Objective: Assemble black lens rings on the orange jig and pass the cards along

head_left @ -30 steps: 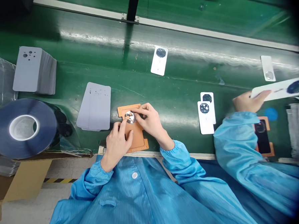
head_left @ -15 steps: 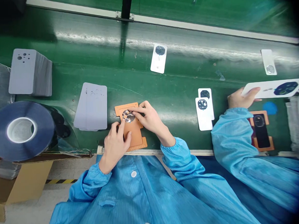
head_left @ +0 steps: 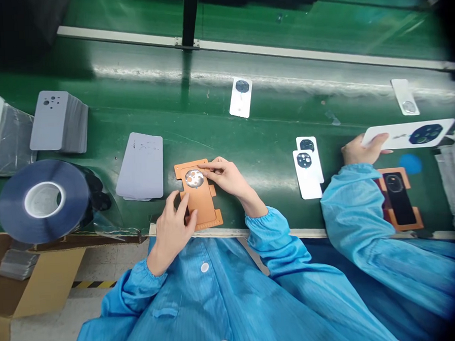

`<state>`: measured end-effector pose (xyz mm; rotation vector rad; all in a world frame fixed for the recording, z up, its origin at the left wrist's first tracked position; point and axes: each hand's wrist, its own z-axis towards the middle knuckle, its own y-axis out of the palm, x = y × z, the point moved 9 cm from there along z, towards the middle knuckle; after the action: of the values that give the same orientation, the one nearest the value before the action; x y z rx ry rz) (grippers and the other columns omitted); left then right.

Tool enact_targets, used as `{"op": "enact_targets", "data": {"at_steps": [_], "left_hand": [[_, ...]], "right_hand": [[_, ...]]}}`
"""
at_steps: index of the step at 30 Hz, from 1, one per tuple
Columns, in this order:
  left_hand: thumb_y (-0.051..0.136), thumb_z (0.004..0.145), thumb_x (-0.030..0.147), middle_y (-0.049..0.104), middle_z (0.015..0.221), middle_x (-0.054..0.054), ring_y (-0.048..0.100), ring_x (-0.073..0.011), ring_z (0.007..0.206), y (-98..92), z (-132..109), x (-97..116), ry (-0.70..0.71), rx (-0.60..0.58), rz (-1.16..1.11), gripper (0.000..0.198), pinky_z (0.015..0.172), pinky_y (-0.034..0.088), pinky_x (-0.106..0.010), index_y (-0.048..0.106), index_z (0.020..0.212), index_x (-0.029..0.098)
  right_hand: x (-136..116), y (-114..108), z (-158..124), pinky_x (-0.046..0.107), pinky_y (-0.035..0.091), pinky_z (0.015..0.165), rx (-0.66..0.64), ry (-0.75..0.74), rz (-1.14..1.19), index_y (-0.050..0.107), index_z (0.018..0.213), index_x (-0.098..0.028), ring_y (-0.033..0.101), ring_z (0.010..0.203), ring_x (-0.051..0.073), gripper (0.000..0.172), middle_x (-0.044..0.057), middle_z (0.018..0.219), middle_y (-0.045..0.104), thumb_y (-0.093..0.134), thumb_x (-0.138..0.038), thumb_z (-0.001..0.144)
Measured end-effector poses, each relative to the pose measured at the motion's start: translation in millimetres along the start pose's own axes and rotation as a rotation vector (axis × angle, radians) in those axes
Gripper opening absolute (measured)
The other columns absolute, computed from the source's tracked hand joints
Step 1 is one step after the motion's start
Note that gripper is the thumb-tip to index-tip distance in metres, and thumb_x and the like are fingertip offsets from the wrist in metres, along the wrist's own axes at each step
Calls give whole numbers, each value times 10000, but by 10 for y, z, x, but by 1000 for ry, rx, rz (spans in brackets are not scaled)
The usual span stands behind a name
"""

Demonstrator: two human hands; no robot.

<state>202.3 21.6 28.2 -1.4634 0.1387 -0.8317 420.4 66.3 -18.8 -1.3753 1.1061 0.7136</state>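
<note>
Left fingers (head_left: 182,206) farther from one disc (head_left: 195,178) — one fixture (head_left: 202,206)

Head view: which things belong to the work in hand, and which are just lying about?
Seemingly in the work:
orange holder, with left hand and right hand at it
round shiny piece, on the holder

Untouched by these hands, so perhaps just lying about:
film roll
tall grey stack
loose grey sheets
cardboard box

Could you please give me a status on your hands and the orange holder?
Left hand at left edge of orange holder, right hand by its upper right. Silver disc on its upper end. Grey sheets apart to the left, not blocking.
</note>
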Motion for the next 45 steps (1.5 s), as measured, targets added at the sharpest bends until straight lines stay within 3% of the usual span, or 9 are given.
{"op": "enact_targets", "data": {"at_steps": [3,6,9,12,18,23,31,38,45], "left_hand": [[655,983,251,670,1343,-139,735,-204,942,-337,-61,-44,116,200,-75,307,817,617,-329,677,1288,223],[709,940,242,669,1371,-154,693,-298,1183,-610,-9,-262,125,318,-13,394,989,587,-449,667,1331,243],[742,921,335,466,1632,-215,467,-424,1496,-671,123,-508,81,259,77,600,1159,457,-622,574,1485,218],[699,956,300,385,1693,-214,375,-426,1568,-647,163,-630,83,186,128,564,1202,389,-668,564,1498,219],[629,977,160,586,1552,-188,536,-363,1474,-802,8,-566,189,304,175,400,1181,442,-606,666,1368,235],[581,955,52,712,1407,-140,626,-293,1394,-962,-55,-247,319,468,70,440,1145,502,-506,691,1329,257],[603,972,125,691,1440,-140,558,-290,1464,-434,-56,482,505,286,-40,330,1158,491,-502,714,1260,242],[689,974,381,458,1639,-242,323,-389,1600,87,-207,276,427,-2,-12,616,1231,362,-633,526,1528,167],[605,1025,242,468,1646,-198,379,-378,1576,284,-328,240,468,-102,51,497,1224,359,-642,553,1518,205]], "right_hand": [[-5,1,-34,321,466,687,3,-5,4,837,1174,-254,454,660,116,315,13,905,561,749,-392,905],[-44,24,-70,310,459,669,19,-35,-31,823,1207,-236,441,655,109,360,9,915,547,764,-365,876],[-80,35,-91,306,463,681,56,-72,-56,820,1207,-233,478,692,122,353,15,921,555,742,-347,882],[-47,25,-89,306,460,675,66,-76,-35,820,1199,-231,448,655,109,362,7,921,561,757,-349,863],[38,-86,-97,318,481,684,75,-51,51,828,1143,-211,491,637,108,350,16,910,635,743,-393,857],[-82,-57,-151,316,520,658,49,64,296,777,1233,-172,606,675,138,491,87,985,774,715,-532,906],[-338,64,-52,298,584,614,-72,77,537,598,1449,-197,691,732,170,722,30,914,746,829,-350,783],[-390,79,-150,299,592,693,-147,-87,326,552,1497,-185,671,768,143,623,51,1047,713,648,-242,884],[-385,64,-290,352,586,804,-130,-202,33,574,1461,-239,640,845,175,522,46,1052,688,561,-188,942]]}}
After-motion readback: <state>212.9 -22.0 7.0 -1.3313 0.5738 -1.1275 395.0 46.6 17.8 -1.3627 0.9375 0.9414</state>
